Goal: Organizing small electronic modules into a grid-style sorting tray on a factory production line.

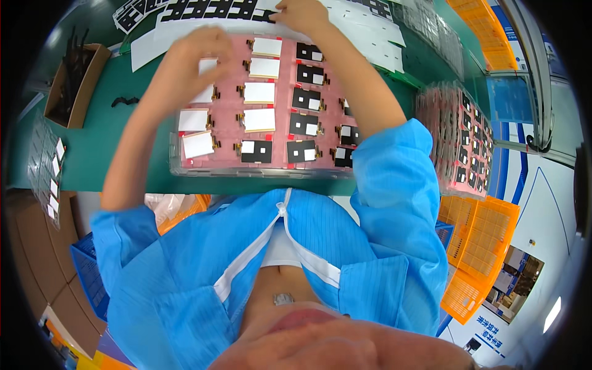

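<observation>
The black stickers point(219, 8) lie in a row on a white sheet, just past the far edge of the pink tray point(226, 126). The right hand point(301, 15) is at the row's right end; I cannot tell if it pinches a sticker. The left hand point(198, 61) is over the tray's far left corner, bent and blurry, so I cannot tell if it holds anything. The hands are apart.

I think a sticker goes on each white panel point(259, 120). Best to peel slowly from one corner, line up the edges, then press flat. Keep both arms off the panels, and mind the thin gold tails point(237, 148).

A stack of trays point(431, 139) stands near the tray's right edge.
</observation>
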A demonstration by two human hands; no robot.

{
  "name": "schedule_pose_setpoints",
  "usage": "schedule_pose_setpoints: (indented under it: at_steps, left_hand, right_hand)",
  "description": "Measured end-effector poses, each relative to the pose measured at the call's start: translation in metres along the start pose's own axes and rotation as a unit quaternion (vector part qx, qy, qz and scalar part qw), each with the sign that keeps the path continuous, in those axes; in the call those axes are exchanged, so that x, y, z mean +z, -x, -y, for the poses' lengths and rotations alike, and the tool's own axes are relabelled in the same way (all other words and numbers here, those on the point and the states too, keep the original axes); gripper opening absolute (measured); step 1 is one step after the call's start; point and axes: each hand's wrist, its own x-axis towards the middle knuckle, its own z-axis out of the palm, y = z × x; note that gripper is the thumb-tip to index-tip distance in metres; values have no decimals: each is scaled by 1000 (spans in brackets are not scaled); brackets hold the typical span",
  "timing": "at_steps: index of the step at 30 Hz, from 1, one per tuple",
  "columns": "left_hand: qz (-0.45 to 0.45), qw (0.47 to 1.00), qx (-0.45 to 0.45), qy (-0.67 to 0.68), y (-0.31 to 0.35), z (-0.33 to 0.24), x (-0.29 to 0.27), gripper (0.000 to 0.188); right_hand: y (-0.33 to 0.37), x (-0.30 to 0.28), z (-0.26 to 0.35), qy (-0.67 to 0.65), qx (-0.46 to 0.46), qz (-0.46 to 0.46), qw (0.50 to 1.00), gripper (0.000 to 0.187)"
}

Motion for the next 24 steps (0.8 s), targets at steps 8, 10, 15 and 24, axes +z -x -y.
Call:
schedule_pose_setpoints:
  at_steps: [8, 10, 15, 24]
  left_hand:
    - [73, 981, -107, -145, -146, 139, 35, 7]
    - [66, 976, -106, -179, -146, 159, 39, 10]
    - [156, 970, -151, -111, -174, 173, 47, 20]
    - [163, 985, -10, -49, -181, 267, 55, 20]
  right_hand:
    - [-18, 45, -7, 28, 31, -10, 999, 22]
    - [-12, 37, 2, -5, 30, -5, 1000, 26]
    - [-17, 45, -14, -32, 32, -35, 998, 29]
    - [-6, 27, 12, 40, 63, -67, 995, 30]
